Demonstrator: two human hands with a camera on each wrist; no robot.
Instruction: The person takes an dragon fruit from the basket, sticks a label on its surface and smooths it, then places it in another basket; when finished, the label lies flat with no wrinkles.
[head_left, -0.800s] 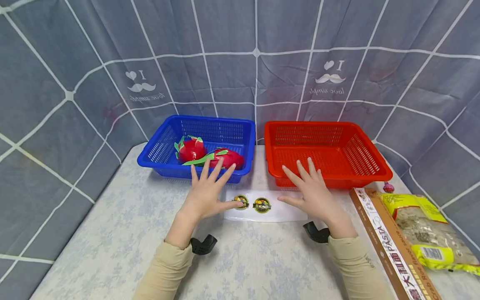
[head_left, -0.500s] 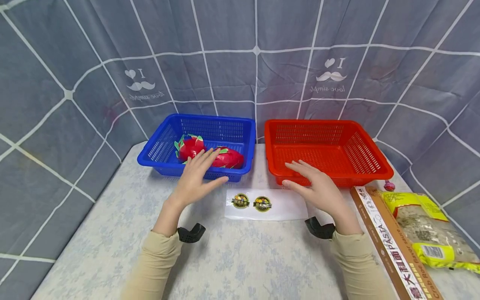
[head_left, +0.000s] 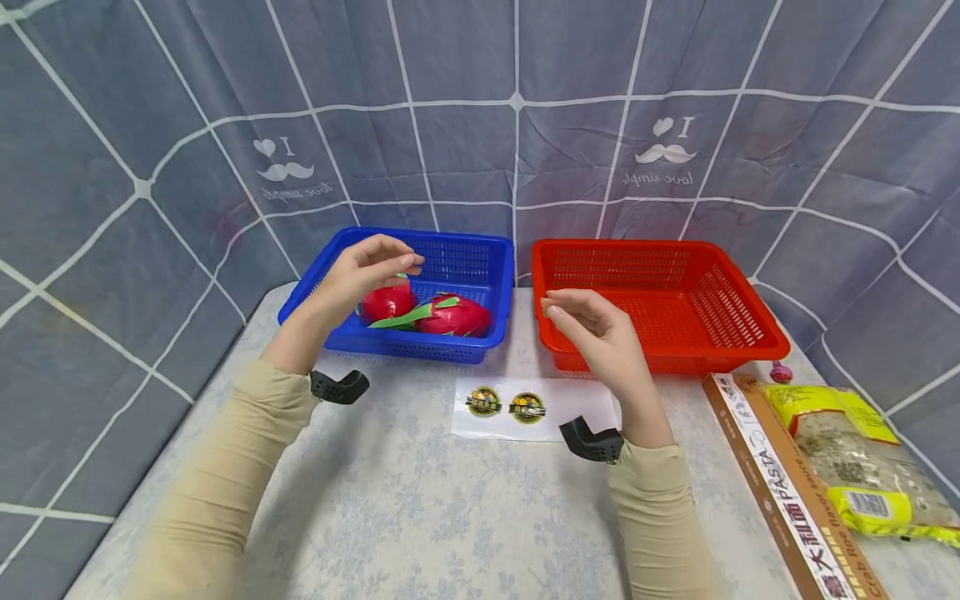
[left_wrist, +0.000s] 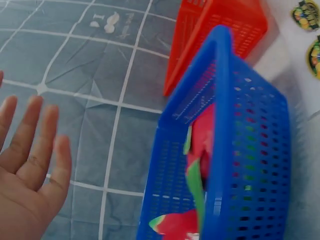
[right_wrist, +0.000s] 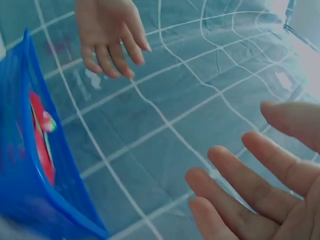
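My left hand (head_left: 352, 273) hangs in the air above the left side of the blue basket (head_left: 408, 344), fingers relaxed around nothing. Two red dragon fruits with green tips lie in that basket. One dragon fruit (head_left: 387, 305) is partly covered by the left hand in the head view; the other dragon fruit (head_left: 463, 318) lies to its right. Over the near left rim of the red basket (head_left: 675, 364) is my right hand (head_left: 611, 342), its fingers loosely bent and holding nothing. The right wrist view shows the right hand's spread fingers (right_wrist: 250, 182) apart from everything.
A white sheet with two round stickers (head_left: 536, 408) lies on the table before the baskets. At the right are a long pasta box (head_left: 780, 475), a yellow-ended clear bag (head_left: 862, 458) and a small pink object (head_left: 781, 372). A grey curtain (head_left: 465, 158) hangs behind.
Both hands have risen and moved leftward, the left one farther. Their spread fingers have relaxed into a loose bend. Baskets and dragon fruits stay in place.
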